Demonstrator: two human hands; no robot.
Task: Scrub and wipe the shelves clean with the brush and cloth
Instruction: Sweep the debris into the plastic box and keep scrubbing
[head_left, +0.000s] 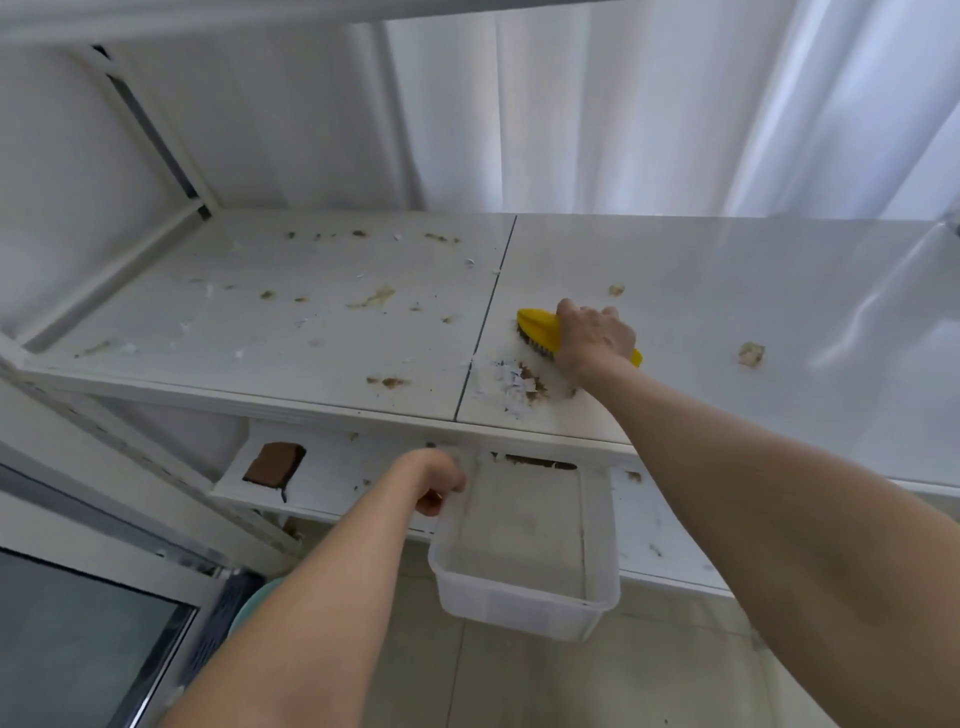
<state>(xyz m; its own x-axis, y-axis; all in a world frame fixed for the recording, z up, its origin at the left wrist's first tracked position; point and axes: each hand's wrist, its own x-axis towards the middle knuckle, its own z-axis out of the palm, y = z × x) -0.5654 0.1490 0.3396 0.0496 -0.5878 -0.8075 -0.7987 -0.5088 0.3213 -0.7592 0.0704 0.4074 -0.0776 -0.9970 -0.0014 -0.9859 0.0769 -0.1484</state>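
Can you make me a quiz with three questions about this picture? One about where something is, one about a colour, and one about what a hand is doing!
1. Where is the clear plastic tub?
A. on top of the shelf
B. below the shelf's front edge
C. behind the curtain

2. What colour is the brush?
A. yellow
B. red
C. blue

3. What is the right hand doing?
A. hanging open
B. gripping the brush
C. holding a cloth

Answers:
1. B, the left hand holds it by the rim under the edge of the shelf.
2. A, its plastic back is bright yellow.
3. B, its fingers curl over the brush on the shelf.
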